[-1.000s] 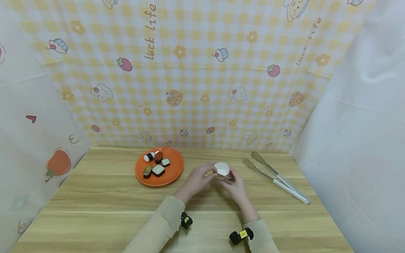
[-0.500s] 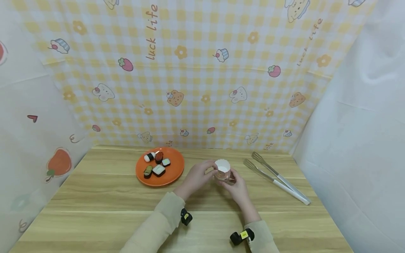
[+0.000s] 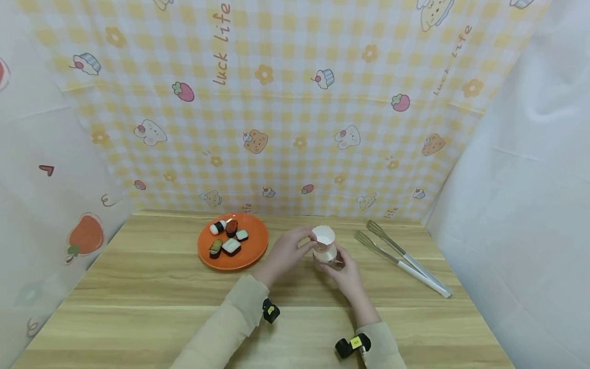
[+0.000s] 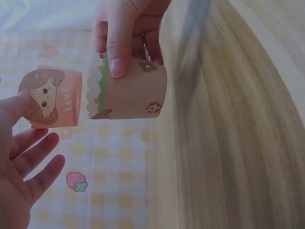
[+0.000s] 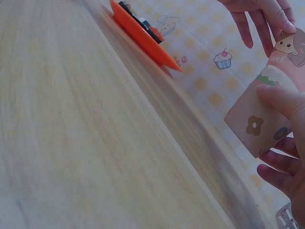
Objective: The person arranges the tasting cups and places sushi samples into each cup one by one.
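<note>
My left hand (image 3: 287, 252) pinches a pink paper baking cup (image 4: 66, 107) by its side, thumb on the printed girl's face near the word "LOVE". Below it, my right hand (image 3: 348, 275) holds a second paper baking cup (image 4: 136, 95), beige with brown flowers and a scalloped, green-trimmed rim. Both cups are in the air over the table, mouths upward in the head view. A narrow gap parts the pink cup's base from the beige cup's rim in the left wrist view. The right thumb lies along the beige cup's side, with other fingers behind it.
An orange plate (image 3: 254, 252) with several sushi pieces (image 3: 231, 247) stands at the back left of the wooden table (image 3: 152, 287). Slotted metal tongs (image 3: 410, 266) with white handles lie on the right. A patterned cloth (image 3: 295, 113) hangs behind.
The left hand has lifted the pink cup upward out of the beige cup, which was hidden around it a second ago. The right hand has stayed nearly in place.
</note>
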`<state>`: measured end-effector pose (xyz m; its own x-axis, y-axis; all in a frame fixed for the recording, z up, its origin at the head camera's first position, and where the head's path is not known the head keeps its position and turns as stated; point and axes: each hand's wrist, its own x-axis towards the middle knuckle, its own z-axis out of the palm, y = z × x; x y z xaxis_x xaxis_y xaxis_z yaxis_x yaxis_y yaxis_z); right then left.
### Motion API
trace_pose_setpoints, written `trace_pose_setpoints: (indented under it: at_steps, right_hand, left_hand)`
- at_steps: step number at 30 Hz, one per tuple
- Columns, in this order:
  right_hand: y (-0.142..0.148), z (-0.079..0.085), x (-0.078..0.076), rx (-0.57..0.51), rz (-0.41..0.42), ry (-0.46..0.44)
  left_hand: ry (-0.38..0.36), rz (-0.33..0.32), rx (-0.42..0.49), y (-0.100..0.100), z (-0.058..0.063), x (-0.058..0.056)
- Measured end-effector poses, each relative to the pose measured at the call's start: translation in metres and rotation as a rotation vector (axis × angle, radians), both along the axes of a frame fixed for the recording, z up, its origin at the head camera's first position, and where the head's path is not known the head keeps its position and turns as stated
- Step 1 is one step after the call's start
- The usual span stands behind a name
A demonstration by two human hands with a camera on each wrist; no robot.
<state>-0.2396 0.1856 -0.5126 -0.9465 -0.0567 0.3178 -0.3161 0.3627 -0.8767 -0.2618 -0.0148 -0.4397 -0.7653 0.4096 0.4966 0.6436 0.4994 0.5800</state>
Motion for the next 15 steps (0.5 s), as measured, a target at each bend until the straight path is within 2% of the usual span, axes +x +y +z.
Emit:
trace_pose_setpoints:
  at_steps: [7,15]
  right_hand:
    - [0.004,-0.004,-0.001,0.006,0.023,-0.005]
    - [0.002,-0.004,-0.002,-0.027,-0.016,-0.002]
  left_hand:
    - [-0.008,0.029,-0.006,-0.005,0.0,-0.004]
    - [-0.002,0.071,-0.01,-0.014,-0.006,-0.012]
